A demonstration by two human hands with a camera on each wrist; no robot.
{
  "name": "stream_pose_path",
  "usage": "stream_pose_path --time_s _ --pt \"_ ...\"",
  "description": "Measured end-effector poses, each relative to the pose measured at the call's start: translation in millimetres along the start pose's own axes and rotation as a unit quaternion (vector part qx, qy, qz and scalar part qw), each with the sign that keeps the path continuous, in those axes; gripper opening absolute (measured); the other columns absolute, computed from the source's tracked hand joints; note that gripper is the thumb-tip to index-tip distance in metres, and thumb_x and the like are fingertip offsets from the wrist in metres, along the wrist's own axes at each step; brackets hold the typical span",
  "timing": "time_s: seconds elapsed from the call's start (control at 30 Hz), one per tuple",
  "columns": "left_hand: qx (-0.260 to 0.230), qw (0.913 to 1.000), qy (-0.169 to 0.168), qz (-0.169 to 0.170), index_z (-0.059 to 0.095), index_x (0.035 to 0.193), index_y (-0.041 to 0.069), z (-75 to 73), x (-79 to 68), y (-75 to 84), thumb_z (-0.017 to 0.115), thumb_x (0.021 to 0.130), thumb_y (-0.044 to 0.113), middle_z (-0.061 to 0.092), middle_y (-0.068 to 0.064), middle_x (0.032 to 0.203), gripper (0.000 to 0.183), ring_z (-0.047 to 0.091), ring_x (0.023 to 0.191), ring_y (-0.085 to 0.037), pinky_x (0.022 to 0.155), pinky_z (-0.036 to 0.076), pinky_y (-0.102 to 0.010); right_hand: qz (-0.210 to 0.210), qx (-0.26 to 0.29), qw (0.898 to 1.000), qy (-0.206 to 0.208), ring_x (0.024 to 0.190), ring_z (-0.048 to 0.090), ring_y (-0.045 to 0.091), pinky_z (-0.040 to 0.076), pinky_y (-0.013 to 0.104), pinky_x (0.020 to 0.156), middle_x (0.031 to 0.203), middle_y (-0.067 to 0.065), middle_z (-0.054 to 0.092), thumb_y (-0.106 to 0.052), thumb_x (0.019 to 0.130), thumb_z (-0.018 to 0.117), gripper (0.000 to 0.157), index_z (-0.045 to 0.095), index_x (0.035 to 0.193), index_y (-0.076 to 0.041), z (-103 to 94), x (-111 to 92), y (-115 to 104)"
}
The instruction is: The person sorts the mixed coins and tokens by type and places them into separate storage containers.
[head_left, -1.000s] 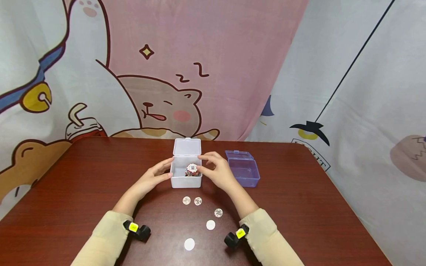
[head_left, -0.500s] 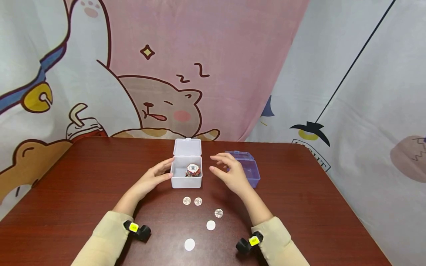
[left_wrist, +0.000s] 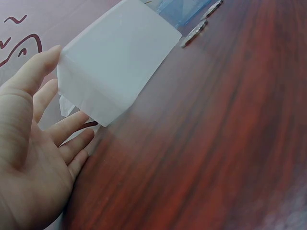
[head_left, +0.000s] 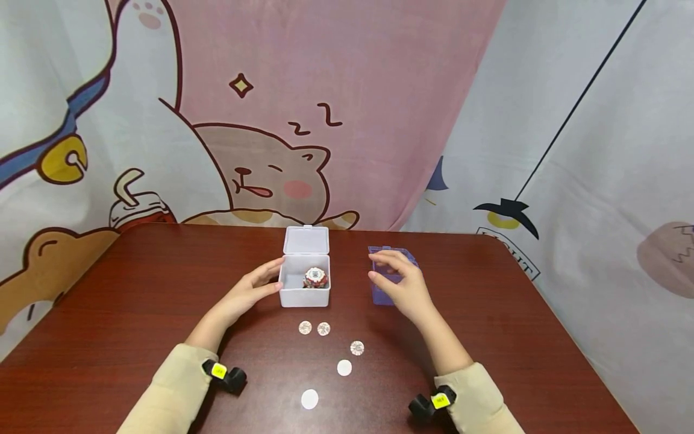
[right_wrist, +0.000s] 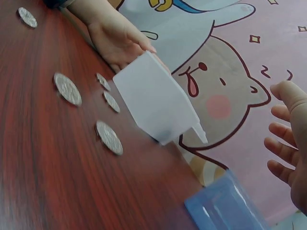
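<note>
A white lidded box [head_left: 305, 297] stands on the table with its lid [head_left: 306, 240] raised. Inside it, toward the right, sits a stack of poker chips [head_left: 315, 277] with a white top and coloured edges. My left hand [head_left: 246, 298] touches the box's left side, thumb at the front corner and the other fingers farther back; in the left wrist view that hand [left_wrist: 45, 139] is spread beside the white wall. My right hand [head_left: 403, 286] hovers over a purple-blue clear box [head_left: 382, 296] with its lid up, fingers loosely bent and holding nothing, hiding much of that box.
In front of the white box lie several round silvery discs, among them a patterned one [head_left: 356, 348] and a bright white-looking one [head_left: 309, 399]. The brown table [head_left: 190, 265] ends at the back against a cloth [head_left: 379, 90] with cartoon bears.
My right hand has let go of the chips in the white box and moved right, over the purple-blue box. The left hand has stayed at the white box's side.
</note>
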State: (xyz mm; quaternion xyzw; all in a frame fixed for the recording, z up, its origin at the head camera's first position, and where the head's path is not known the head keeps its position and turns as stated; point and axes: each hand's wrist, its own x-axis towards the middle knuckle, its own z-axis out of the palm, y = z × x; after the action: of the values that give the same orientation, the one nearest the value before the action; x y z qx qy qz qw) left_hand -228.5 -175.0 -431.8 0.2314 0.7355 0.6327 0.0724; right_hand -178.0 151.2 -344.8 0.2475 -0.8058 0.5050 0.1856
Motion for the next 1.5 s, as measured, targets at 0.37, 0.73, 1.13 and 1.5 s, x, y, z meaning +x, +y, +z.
stream_pose_path --time_s 0.37,0.73,1.13,1.5 --pt "0.004 1.0000 0.001 0.000 0.036 0.138 0.016 -0.2 0.3 0.2 0.060 0.087 0.017 0.038 -0.015 0.137 0.057 0.032 0.125 -0.032 0.097 0.024 -0.051 0.007 -0.018 0.999 0.026 0.098 0.052 0.024 0.040 0.043 0.079 0.107 0.012 0.059 -0.003 0.080 0.067 0.029 0.063 0.107 0.002 -28.2 -14 32" --pt "0.004 1.0000 0.003 0.002 0.036 0.138 0.015 0.3 -0.3 0.6 0.061 0.086 0.018 0.039 -0.013 0.137 0.058 0.033 0.125 -0.031 0.097 0.025 -0.050 0.029 -0.020 0.998 0.051 0.096 0.051 0.022 0.042 0.032 0.076 0.112 0.004 0.057 -0.011 0.081 0.067 0.029 0.063 0.109 -0.003 -50.2 -29 77" --pt "0.002 1.0000 0.003 0.003 0.036 0.138 0.017 0.3 -0.3 -0.1 0.060 0.087 0.017 0.039 -0.013 0.137 0.057 0.033 0.125 -0.031 0.096 0.025 -0.051 0.069 -0.014 0.996 0.063 0.097 0.052 0.028 0.041 0.021 0.074 0.113 0.021 0.055 -0.003 0.084 0.062 0.029 0.059 0.110 0.007 -64.7 -35 70" --pt "0.003 1.0000 0.000 0.006 0.035 0.138 0.014 -0.9 0.3 -2.0 0.059 0.087 0.015 0.038 -0.015 0.137 0.056 0.032 0.125 -0.033 0.096 0.025 -0.051 0.125 0.012 0.991 0.046 0.101 0.054 0.024 0.041 0.016 0.078 0.114 0.021 0.056 -0.012 0.087 0.059 0.035 0.055 0.118 0.003 -71.3 -40 101"
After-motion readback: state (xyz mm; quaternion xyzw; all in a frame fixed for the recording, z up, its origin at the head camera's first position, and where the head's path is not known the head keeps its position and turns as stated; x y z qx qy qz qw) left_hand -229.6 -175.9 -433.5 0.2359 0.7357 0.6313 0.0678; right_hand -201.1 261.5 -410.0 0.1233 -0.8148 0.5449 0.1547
